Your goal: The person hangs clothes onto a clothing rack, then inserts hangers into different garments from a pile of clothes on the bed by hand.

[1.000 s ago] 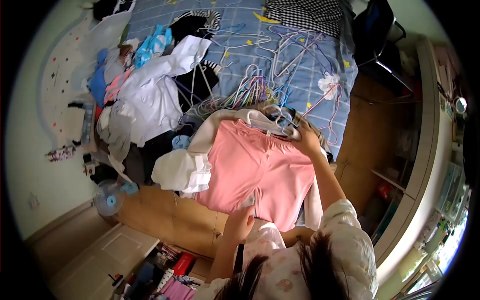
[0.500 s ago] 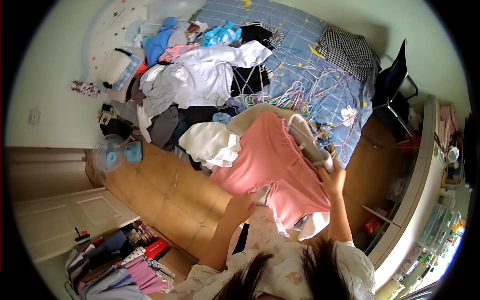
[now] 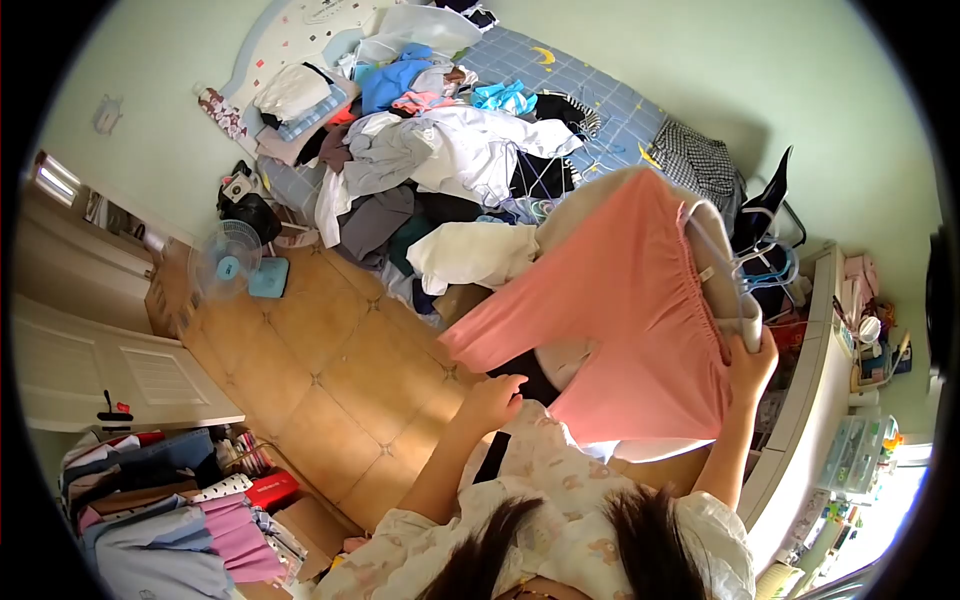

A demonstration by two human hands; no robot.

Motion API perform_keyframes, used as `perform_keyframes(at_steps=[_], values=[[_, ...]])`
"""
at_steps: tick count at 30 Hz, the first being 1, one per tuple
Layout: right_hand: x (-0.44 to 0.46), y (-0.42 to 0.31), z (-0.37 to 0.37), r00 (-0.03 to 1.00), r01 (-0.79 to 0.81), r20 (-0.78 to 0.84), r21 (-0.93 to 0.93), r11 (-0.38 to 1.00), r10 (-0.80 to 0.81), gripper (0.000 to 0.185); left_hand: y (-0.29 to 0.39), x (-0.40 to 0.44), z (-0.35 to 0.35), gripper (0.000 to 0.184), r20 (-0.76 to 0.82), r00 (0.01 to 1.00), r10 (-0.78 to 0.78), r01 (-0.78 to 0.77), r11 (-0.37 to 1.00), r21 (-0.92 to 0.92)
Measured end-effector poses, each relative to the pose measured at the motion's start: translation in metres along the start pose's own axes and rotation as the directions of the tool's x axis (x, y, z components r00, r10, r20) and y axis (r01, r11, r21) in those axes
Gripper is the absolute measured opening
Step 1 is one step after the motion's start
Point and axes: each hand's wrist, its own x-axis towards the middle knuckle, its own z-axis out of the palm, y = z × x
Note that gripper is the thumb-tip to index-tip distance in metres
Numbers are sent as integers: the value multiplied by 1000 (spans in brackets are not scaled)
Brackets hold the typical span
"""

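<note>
Pink trousers (image 3: 635,310), legs (image 3: 515,322) slanting down-left, right hand (image 3: 752,370) gripping waist (image 3: 703,285), left hand (image 3: 492,404) loosely uncurled, empty

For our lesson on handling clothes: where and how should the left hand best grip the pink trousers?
Pinch the pink trousers, probably best at the left-reaching leg's hem, from the near side: that loose edge lies beyond the left hand; the right hand holds the waist end.
</note>
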Motion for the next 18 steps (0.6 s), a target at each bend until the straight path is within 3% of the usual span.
perform_keyframes(at_steps=[5, 8, 12, 18], values=[[-40, -71, -49, 989, 86, -118, 0, 996, -85, 12, 2, -57, -31, 29, -34, 999, 9, -13, 994, -107], [-68, -113, -67, 979, 162, -143, 91, 983, -148, 13, 2, -93, -47, 34, -5, 999, -49, 48, 992, -119], [-103, -168, -78, 990, 136, -79, 276, 951, -119, 17, -2, -130, -65, 35, -43, 999, -32, 19, 965, -262], [-131, -211, -69, 963, 243, 23, 356, 902, -269, 29, 13, -174, -101, 34, -220, 975, -28, -54, 933, -357]])
